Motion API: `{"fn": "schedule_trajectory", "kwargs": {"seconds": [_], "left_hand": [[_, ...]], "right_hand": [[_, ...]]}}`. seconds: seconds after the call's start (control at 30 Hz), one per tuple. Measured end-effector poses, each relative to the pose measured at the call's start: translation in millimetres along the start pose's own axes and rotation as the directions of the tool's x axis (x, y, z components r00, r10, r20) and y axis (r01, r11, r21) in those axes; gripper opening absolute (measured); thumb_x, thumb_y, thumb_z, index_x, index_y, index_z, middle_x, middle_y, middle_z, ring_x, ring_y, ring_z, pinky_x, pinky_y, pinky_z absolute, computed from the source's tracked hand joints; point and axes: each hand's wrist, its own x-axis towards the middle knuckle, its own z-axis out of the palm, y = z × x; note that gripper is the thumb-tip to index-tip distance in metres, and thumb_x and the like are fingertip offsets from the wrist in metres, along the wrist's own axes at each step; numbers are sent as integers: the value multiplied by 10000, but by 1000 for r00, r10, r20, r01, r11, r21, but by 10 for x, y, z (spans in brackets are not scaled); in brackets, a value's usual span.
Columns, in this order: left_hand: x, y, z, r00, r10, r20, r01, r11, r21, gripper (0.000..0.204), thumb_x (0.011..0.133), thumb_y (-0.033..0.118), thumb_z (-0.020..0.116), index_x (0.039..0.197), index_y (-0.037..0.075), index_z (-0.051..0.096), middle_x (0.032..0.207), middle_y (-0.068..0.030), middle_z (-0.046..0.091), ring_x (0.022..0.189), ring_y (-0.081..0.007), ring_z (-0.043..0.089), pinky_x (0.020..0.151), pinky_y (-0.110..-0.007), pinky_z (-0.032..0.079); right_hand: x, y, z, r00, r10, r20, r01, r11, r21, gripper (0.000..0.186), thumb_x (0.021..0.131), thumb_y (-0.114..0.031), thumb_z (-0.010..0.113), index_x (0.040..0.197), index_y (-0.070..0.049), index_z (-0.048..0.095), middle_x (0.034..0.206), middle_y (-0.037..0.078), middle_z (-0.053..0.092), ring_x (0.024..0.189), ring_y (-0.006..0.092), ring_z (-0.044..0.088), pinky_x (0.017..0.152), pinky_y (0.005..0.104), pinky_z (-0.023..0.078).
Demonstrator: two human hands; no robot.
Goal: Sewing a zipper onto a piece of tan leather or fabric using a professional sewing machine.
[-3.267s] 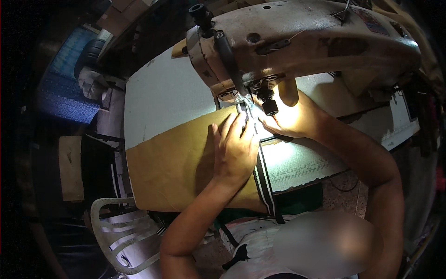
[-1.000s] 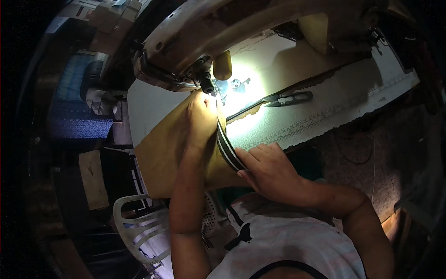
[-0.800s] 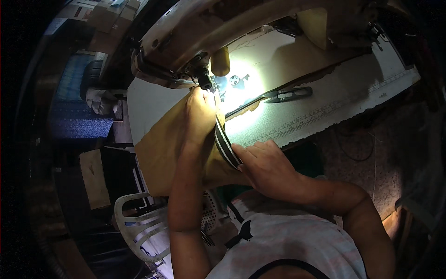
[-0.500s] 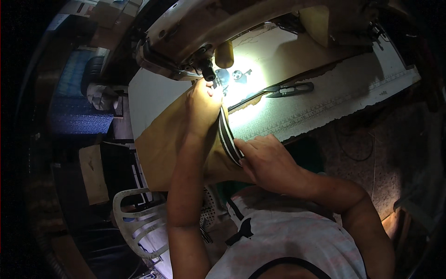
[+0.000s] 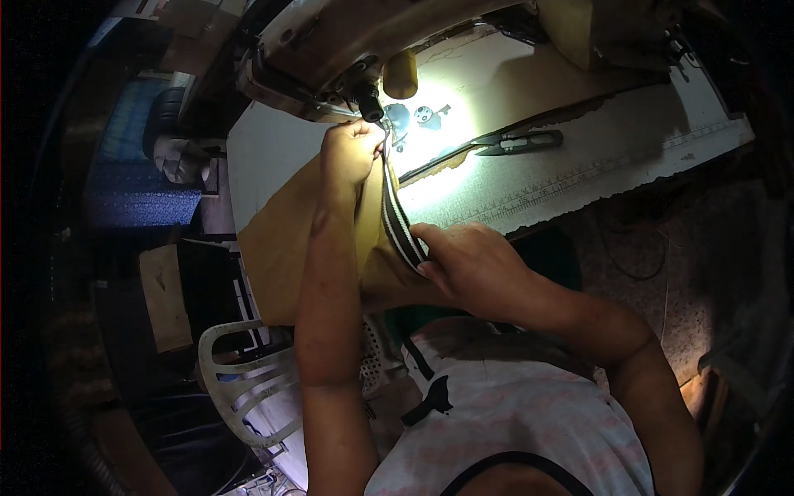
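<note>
A black band with white stripes [image 5: 396, 225] runs from the sewing machine's needle area down toward my body. Close under the machine head [image 5: 331, 74], my left hand [image 5: 351, 153] is closed, fingers bent around the band's far end and cloth edge. My right hand [image 5: 475, 263] pinches the near end of the band between thumb and fingers. Tan-brown cloth [image 5: 285, 236] lies under my left forearm and hangs over the table's near edge. The needle and the exact stitching spot are hidden behind my left fingers and the machine parts.
Dark thread snips [image 5: 521, 142] lie right of the needle area. A printed ruler scale [image 5: 571, 183] runs along the worn table edge. Bright lamp light falls beside a yellowish cylinder [image 5: 400, 76]. A pale plastic chair [image 5: 217, 372] stands at lower left.
The view has shifted slightly, so the table sits higher in the picture. My left hand has moved a little left and its fingers are more bent. My right hand still pinches the band.
</note>
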Motion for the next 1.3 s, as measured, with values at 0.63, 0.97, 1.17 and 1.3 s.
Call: {"fn": "schedule_trajectory", "kwargs": {"seconds": [0.63,0.97,1.17,1.3], "left_hand": [[-158,134,82,977,190,-93,-162,955,247,90,837,73,686,828,-12,713,707,-50,670,646,-100,580,619,-282,476],[-206,189,92,957,270,-105,-223,917,330,131,818,130,657,839,16,718,754,-150,692,693,-250,654,651,-356,514],[-226,209,119,950,286,-128,-230,914,335,145,817,149,652,815,16,710,759,-185,697,716,-353,692,662,-412,537],[-280,247,116,956,269,-118,-221,923,315,161,828,164,651,833,15,713,772,-186,700,733,-352,691,671,-401,533]], "right_hand": [[779,613,-186,875,-479,-74,346,724,-596,330,861,-143,552,1150,4,610,1081,97,652,923,248,641,764,399,498],[819,650,-253,888,-460,8,401,765,-503,511,833,-69,660,1331,-18,557,1305,138,613,1195,316,579,988,427,458],[797,690,-233,915,-403,25,359,784,-506,514,836,-60,643,1340,-8,555,1346,144,592,1257,308,545,1048,440,423],[800,710,-200,872,-487,-44,384,739,-554,453,874,-98,534,1319,-21,570,1286,138,614,1171,285,577,984,409,422]]}}
